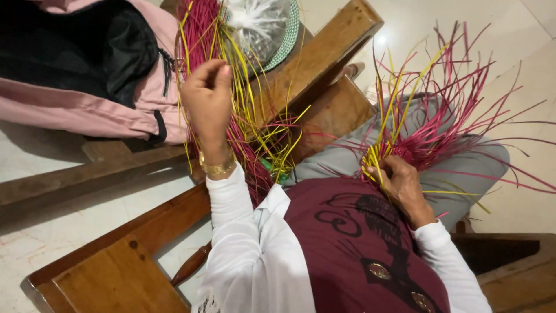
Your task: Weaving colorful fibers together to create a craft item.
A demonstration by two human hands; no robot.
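Left hand pinches one yellow strand from the loose bundle; right hand, right of that bundle, grips the woven piece firmly, best kept steady.

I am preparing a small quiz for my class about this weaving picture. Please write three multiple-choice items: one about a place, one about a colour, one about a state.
1. Where does the pink backpack lie?
A. at the upper left, beside the wooden frame
B. on the person's lap
C. at the lower right corner

2. Which colours do the strips have?
A. blue and white
B. yellow and pink-red
C. green and black

3. What is the state of the right hand?
A. open and flat on the floor
B. closed around a bunch of strips
C. inside the backpack

Answers:
1 A: the pink backpack rests on the floor by the wooden frame.
2 B: the strips are yellow and pink-red.
3 B: the right hand grips the fanned bunch over the lap, while the left hand pinches yellow strands.
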